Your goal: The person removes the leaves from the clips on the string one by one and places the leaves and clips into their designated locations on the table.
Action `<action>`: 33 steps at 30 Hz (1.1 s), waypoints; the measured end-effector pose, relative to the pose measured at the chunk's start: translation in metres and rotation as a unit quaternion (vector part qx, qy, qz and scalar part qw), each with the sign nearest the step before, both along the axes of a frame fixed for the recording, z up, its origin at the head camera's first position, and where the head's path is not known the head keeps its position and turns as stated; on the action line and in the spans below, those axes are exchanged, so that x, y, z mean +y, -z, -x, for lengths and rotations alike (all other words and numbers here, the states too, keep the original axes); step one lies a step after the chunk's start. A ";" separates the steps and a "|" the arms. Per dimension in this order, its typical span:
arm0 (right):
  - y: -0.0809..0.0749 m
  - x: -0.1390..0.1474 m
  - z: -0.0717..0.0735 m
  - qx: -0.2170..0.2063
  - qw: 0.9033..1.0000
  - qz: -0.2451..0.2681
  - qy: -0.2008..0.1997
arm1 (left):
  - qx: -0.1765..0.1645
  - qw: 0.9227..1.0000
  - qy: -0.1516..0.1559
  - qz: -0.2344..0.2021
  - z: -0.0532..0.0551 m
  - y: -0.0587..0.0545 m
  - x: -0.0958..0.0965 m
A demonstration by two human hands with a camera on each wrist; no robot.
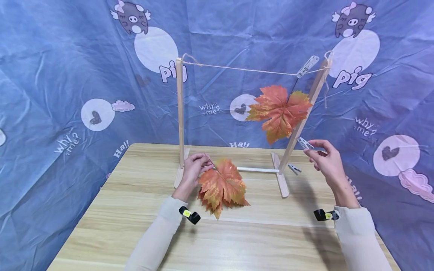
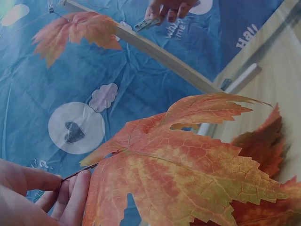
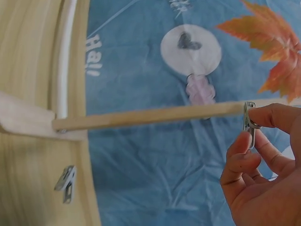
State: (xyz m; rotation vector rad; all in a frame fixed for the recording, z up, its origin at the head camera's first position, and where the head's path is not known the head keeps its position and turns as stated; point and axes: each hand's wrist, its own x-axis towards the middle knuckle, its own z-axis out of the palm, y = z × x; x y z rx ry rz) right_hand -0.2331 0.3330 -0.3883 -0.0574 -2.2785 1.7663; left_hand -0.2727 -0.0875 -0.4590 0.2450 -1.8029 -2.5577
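In the head view, my left hand (image 1: pixel 196 170) pinches the thin dark stem of an orange maple leaf (image 1: pixel 223 180) over the table. The left wrist view shows that stem between thumb and fingers, with the leaf (image 2: pixel 174 165) spread out beyond them. More red-orange leaf (image 2: pixel 263 146) lies beneath it. Beside the rack's right post, my right hand (image 1: pixel 327 160) holds a metal clothespin (image 1: pixel 305 143) between thumb and forefinger. Another maple leaf (image 1: pixel 281 111) hangs by its stem from a clothespin (image 1: pixel 307 66) near the right end of the string (image 1: pixel 244 69).
The wooden rack has a left post (image 1: pixel 180 113), a right post (image 1: pixel 306 116) and a white crossbar (image 1: pixel 257 170) low between them. A loose clothespin (image 1: pixel 294 169) lies on the table (image 1: pixel 257 241) right of the rack's foot. Blue printed cloth (image 1: pixel 217 22) hangs behind.
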 end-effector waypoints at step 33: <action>0.068 0.031 0.043 -0.065 0.990 -0.128 0.013 | -0.059 0.997 -0.025 0.045 0.006 0.056 -0.008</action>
